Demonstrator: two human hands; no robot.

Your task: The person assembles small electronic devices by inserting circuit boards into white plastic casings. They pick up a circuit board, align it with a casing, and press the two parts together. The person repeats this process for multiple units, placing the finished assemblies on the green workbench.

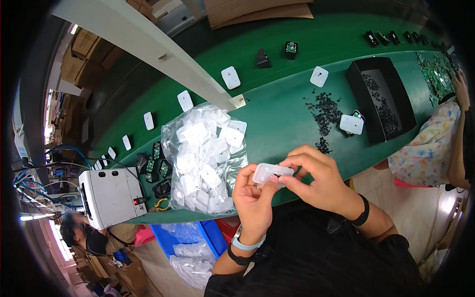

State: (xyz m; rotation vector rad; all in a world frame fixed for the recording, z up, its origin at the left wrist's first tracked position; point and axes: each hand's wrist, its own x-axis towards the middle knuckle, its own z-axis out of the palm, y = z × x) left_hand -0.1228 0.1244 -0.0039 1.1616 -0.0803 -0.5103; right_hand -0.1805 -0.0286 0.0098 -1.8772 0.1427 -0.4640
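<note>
My left hand (254,202) holds a white plastic cover (263,171) with rounded corners and small round posts, its hollow side up, between thumb and fingers. A small black piece (276,174) shows on the cover beside my left thumb tip. The thumb and forefinger of my right hand (320,179) close on the cover's right end; whether they also pinch a small part is hidden. Left of my hands, a clear plastic bag (170,143) carries a heap of white covers (213,148). Beyond my right hand lie loose small black parts (325,116) and a white cover with a circuit board (351,124).
A black tray (406,106) of small black parts stands right, near a pile of green circuit boards (435,74) and another person (430,143). White and black housings line the green belt (277,74). A metal post (148,49), white machine (113,195) and yellow-handled pliers (161,204) are left.
</note>
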